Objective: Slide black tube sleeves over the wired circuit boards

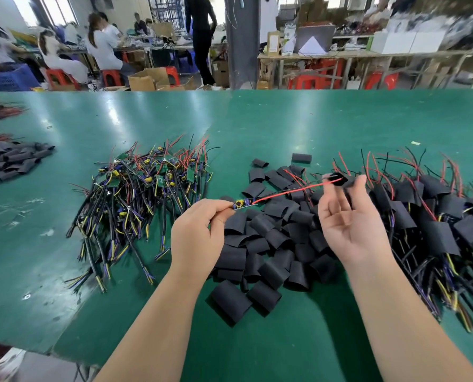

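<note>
My left hand (199, 232) pinches a small wired circuit board (242, 204) between thumb and fingers, above the sleeve pile. Its red and black wires (293, 190) stretch right into the mouth of a black tube sleeve (340, 179). My right hand (348, 221), palm up, pinches that sleeve at the fingertips. Below both hands lies a pile of loose black sleeves (263, 244). Bare wired boards are heaped at the left (147, 188). Sleeved boards with wires lie at the right (433, 221).
The green table (92, 119) stretches far back. More black sleeves and red wires lie at the far left edge (12, 158). Behind the table, people sit at other benches among red stools and cardboard boxes.
</note>
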The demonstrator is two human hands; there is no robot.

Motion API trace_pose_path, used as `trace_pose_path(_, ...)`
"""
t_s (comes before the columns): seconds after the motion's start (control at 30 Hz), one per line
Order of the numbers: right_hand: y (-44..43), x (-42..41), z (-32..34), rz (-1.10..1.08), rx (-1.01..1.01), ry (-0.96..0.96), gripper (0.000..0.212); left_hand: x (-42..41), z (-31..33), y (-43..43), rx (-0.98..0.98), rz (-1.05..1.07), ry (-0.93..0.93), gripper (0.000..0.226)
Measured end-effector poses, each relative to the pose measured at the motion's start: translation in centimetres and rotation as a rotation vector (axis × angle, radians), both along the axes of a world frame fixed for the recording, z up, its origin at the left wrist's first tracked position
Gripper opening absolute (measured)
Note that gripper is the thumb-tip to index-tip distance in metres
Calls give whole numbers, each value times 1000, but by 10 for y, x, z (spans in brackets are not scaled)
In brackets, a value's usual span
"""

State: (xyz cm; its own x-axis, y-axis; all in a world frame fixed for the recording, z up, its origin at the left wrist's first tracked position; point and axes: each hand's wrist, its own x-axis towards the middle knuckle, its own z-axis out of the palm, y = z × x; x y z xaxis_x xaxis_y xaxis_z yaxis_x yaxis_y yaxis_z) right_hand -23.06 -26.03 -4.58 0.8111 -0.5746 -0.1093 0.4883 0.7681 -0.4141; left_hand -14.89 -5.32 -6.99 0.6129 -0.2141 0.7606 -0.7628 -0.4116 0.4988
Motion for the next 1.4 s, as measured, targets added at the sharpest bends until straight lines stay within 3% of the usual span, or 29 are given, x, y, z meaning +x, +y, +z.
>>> trace_pose_path(0.17, 6, 1, 5, 32, -47, -20, 37, 0, 0, 1, 15, -3, -6, 12)
trace_pose_path(0.3, 12, -1, 4, 112, -280, -3, 23, -2, 0, 0, 11, 0, -11, 12)
trace_pose_path(0.47, 39, 3, -2, 269, -471, 59, 35, -9, 0, -7, 31, -48, -21, 10)
trace_pose_path(0.63, 42, 6, -6, 185, -578, 142, 25, -12, 2, -8, 70, -71, -71, 10)
trace_pose_path(0.77, 44, 6, -7, 175, -605, 181, 31, -12, 2, -9, 136, -71, -141, 9)
trace_pose_path(0.87, 47, 5, -8, 191, -744, 223, 35, -12, 0, -12, 177, -42, -186, 8)
trace_pose_path(1.03, 50, 3, -8, 224, -830, 230, 21, -12, -2, -11, 150, -3, -196, 9)
trace_pose_path(1.17, 59, 2, -6, 268, -808, 257, 27, -15, 0, -11, 28, -16, -49, 8)
trace_pose_path(1.23, 61, 4, -1, 249, -673, 247, 35, -17, 2, -11, -43, -56, 71, 22)
trace_pose_path(1.3, 54, 4, 6, 182, -486, 203, 37, -17, 3, -9, -90, -84, 69, 27)
trace_pose_path(1.4, 25, -5, 22, 4, -348, 163, 16, -8, 3, 1, -188, -73, 70, 12)
